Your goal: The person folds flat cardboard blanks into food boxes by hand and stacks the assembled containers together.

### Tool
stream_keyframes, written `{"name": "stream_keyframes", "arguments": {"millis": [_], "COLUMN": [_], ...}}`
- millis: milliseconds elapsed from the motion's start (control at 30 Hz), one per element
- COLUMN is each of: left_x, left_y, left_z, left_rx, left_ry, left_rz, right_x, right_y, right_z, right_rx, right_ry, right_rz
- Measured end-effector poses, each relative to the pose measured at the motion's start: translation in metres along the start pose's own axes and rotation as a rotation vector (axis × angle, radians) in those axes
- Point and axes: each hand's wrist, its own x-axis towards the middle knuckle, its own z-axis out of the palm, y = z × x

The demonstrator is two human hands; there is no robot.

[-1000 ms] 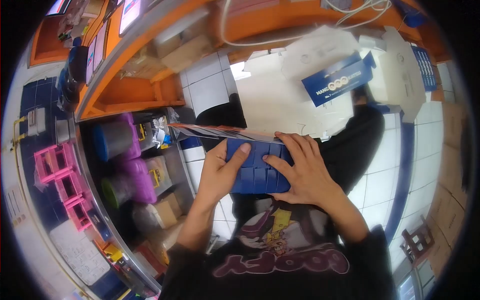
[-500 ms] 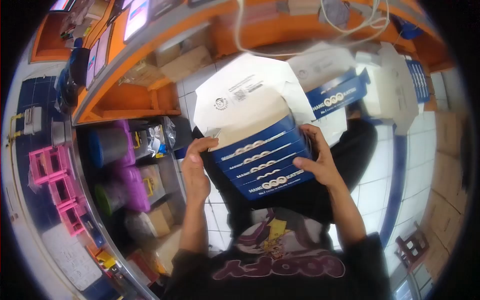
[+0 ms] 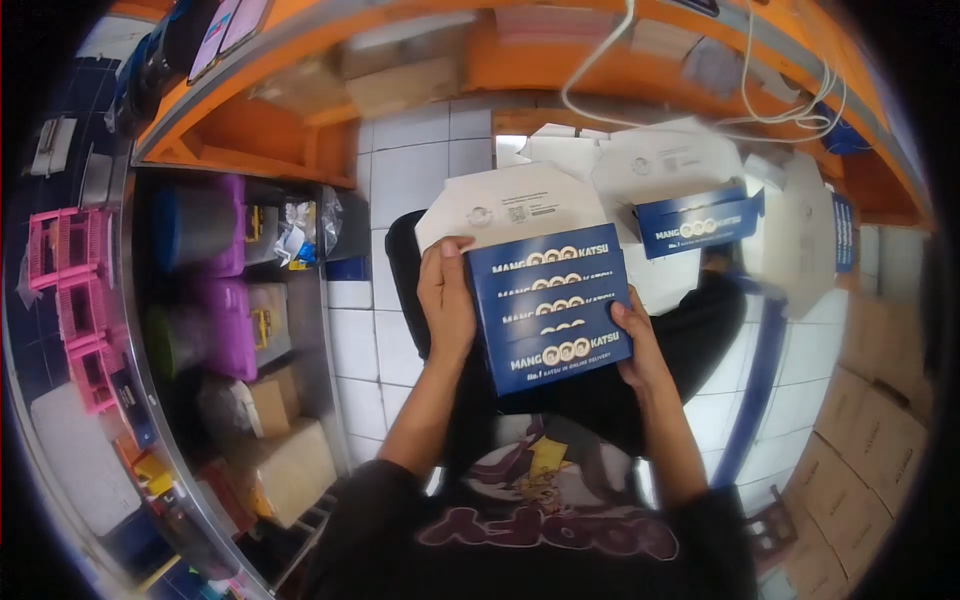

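A stack of blue boxes (image 3: 560,352), nested so that several printed front panels show, is held in front of my body. White flaps (image 3: 520,195) stick out at its far side. My left hand (image 3: 446,295) grips the stack's left edge, fingers at the upper left corner. Around the right edge is my right hand (image 3: 640,340), its thumb on the printed front. Just beyond, to the right, another blue box (image 3: 700,222) lies against white cardboard (image 3: 665,155), touched by neither hand.
Orange shelving (image 3: 540,65) curves across the far side, with a white cable (image 3: 735,125) hanging over it. Purple-lidded containers (image 3: 232,325) sit on the left shelf near pink baskets (image 3: 85,310). Brown cartons (image 3: 850,450) are stacked at the right, beside the tiled floor (image 3: 410,180).
The stack has turned from edge-on to showing its printed fronts, then levelled out. My hands have shifted to its two sides. The view has swung, moving the surroundings.
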Motion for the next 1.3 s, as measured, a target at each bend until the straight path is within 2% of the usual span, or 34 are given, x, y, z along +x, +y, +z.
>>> {"name": "stream_keyframes", "arguments": {"millis": [67, 100, 167, 200, 233, 267, 333, 367, 400, 433, 467, 600, 733, 900, 1000, 1067, 1133, 1167, 1200, 1300], "left_x": [-0.001, -0.006, -0.006, -0.015, -0.016, -0.013, -0.004, 0.003, 0.009, 0.015, 0.020, 0.030, 0.039, 0.039, 0.026, 0.004, -0.014, -0.021, -0.025, -0.031], "left_y": [-0.006, 0.001, -0.012, -0.031, -0.032, -0.034, -0.041, -0.045, -0.043, -0.033, -0.023, -0.014, -0.007, -0.008, -0.016, -0.037, -0.008, -0.010, -0.012, 0.018], "left_z": [0.013, 0.014, 0.018, 0.031, 0.038, 0.041, 0.043, 0.044, 0.046, 0.048, 0.050, 0.059, 0.066, 0.067, 0.062, 0.053, 0.039, 0.027, 0.015, -0.013], "left_rx": [-0.032, -0.083, -0.323, -0.123, 0.065, 0.058, 0.222, 0.279, 0.278, 0.407, 0.536, 0.612, 0.685, 0.639, 0.549, -0.243, -0.633, -0.639, -0.646, -0.553], "left_ry": [0.035, -0.074, -0.283, -0.367, -0.396, -0.400, -0.364, -0.343, -0.355, -0.400, -0.440, -0.420, -0.406, -0.383, -0.376, -0.267, -0.215, -0.226, -0.237, -0.236], "left_rz": [-0.075, -0.247, -0.437, -0.279, -0.322, -0.318, -0.338, -0.302, -0.308, -0.324, -0.338, -0.327, -0.444, -0.470, -0.496, -0.708, -0.716, -0.685, -0.651, -0.724], "right_x": [0.008, 0.009, 0.019, 0.024, 0.027, 0.032, 0.041, 0.046, 0.049, 0.053, 0.057, 0.068, 0.065, 0.064, 0.059, 0.048, 0.026, 0.013, 0.001, -0.026], "right_y": [-0.002, -0.006, -0.003, -0.002, -0.006, -0.008, -0.018, -0.022, -0.032, -0.039, -0.041, -0.045, -0.057, -0.062, -0.050, -0.034, -0.029, -0.033, -0.037, -0.043], "right_z": [-0.007, -0.007, -0.018, -0.024, -0.028, -0.031, -0.029, -0.028, -0.011, 0.000, 0.002, 0.004, 0.020, 0.027, 0.011, -0.001, 0.006, 0.009, 0.010, 0.009], "right_rx": [-0.051, -0.053, -0.170, -0.276, -0.417, -0.422, -0.720, -0.722, -0.934, -1.144, -1.144, -1.256, -1.269, -1.261, -1.239, -1.179, -1.168, -1.180, -1.177, -1.204], "right_ry": [0.074, 0.096, 0.128, 0.153, 0.145, 0.150, 0.222, 0.233, 0.351, 0.467, 0.473, 0.557, 0.523, 0.503, 0.508, 0.449, 0.378, 0.290, 0.299, -0.063], "right_rz": [-0.091, -0.134, -0.146, -0.147, -0.142, -0.147, -0.129, -0.126, -0.107, -0.084, -0.075, 0.039, 0.011, 0.027, -0.044, -0.138, -0.164, -0.150, -0.152, -0.378]}}
